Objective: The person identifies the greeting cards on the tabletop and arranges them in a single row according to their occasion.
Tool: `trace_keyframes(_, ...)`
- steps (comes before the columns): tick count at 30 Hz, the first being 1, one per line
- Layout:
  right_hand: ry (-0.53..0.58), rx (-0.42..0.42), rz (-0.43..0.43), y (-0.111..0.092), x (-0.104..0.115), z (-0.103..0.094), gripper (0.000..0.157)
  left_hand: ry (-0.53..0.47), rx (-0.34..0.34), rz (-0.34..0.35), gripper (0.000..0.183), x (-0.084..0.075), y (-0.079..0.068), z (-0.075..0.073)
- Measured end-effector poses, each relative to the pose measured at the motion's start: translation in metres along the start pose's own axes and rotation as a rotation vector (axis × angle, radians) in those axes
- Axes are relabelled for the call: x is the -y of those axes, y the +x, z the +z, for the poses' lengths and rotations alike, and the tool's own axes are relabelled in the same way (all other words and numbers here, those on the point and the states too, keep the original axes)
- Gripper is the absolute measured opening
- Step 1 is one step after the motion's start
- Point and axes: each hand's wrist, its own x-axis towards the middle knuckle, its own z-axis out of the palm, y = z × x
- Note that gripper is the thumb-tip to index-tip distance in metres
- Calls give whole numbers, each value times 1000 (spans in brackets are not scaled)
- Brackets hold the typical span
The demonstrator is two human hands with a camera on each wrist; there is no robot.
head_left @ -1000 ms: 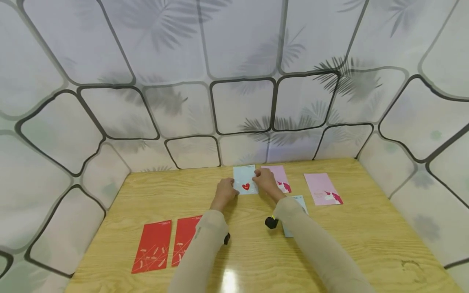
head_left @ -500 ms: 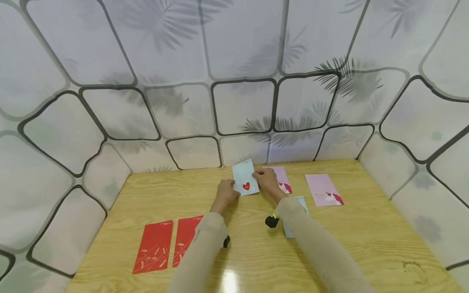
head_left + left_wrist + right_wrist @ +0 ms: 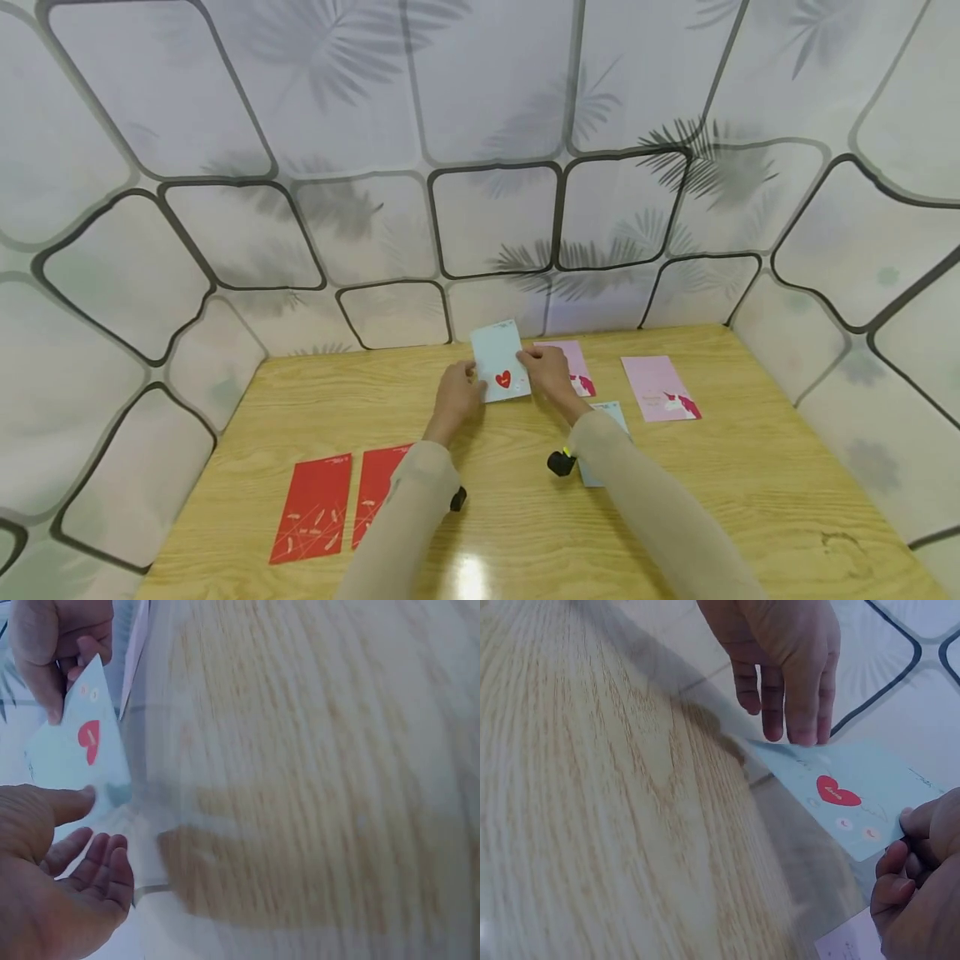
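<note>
A light blue card [image 3: 497,358] with a red heart printed near its lower edge is tilted up off the table at the far middle. My right hand [image 3: 547,372] pinches its right edge between thumb and curled fingers, which the right wrist view shows closely. At the left edge is my left hand [image 3: 456,398]; in the left wrist view its thumb and fingers stand apart, with the thumb right beside the card. A pink card [image 3: 576,362] lies behind the right hand, partly hidden by it.
Farther right lies a second pink card [image 3: 652,383] with a unicorn print. Another light blue card [image 3: 615,411] is partly covered by the right forearm. Two red cards [image 3: 311,508] lie at the left on the wooden table [image 3: 510,533]. Patterned fabric [image 3: 495,217] encloses the back and sides.
The light blue card, flat at the back a second ago, has tipped up and turned slightly. My left fingers have come away from its edge; my right hand keeps its pinch.
</note>
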Motion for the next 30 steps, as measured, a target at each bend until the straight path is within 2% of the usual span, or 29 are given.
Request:
trace_keyframes(3,22,-14,6,-3,3,-4,23,-68,-67,46,38,-4,-1,-6)
trace_keyframes(9,119,35,28,-13,13,-7,26,-162,-207,141,31,-8,3,-19)
trace_keyframes(19,183,78,-27,-33,21,-6,23,-303,-313,107,28,-17,6,-31)
trace_keyframes(24,206,98,-19,-41,21,-4,27,-373,-327,93,25,-21,2,-35)
trace_keyframes(30,249,120,-27,-48,18,-6,25,-444,-282,69,26,-27,-6,-41)
